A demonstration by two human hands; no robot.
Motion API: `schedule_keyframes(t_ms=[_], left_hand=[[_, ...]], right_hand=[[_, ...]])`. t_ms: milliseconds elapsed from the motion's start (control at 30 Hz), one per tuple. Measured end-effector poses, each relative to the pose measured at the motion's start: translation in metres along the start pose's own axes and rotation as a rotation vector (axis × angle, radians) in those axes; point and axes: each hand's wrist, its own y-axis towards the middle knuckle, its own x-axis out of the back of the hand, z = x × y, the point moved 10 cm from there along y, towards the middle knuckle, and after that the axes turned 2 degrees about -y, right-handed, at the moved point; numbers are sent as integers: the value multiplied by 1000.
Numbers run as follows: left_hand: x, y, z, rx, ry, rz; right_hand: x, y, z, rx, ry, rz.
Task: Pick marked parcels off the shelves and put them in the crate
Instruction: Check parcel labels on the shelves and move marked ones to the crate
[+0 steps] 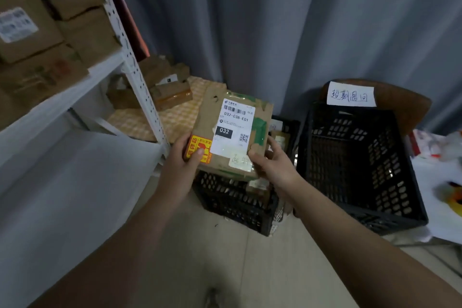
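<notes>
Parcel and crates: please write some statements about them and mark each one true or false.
1. The left hand and right hand both hold the parcel. True.
2. The parcel's label shows 032. True.
3. The parcel lies inside the small crate. False: it is held above it.
4. The big crate is full of parcels. False: no parcel shows in it.
5. A handwritten sign stands behind the big crate. True.

White shelf (75,87), blurred boxes (82,32) on it, apparently cardboard, pale floor (225,257), black crate (230,202) standing there
</notes>
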Motion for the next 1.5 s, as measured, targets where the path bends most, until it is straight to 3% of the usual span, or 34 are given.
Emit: schedule_keyframes(t_ms=[233,533,767,1133,1300,1500], left_hand=[[-49,112,50,52,139,171],[-124,139,231,441,249,300],[-156,158,318,537,475,379],[-206,163,376,351,895,699],[-219,160,394,317,831,739],[-237,154,405,274,846,773]], right_hand=[[21,93,-15,-95,-24,-117],[35,179,-180,-409,-128,-90],[26,221,-270,-507,-210,-76],[27,248,-355,-619,-150,-145],[30,257,-373,-600,-165,-126],[44,266,-385,-543,-396,-124]])
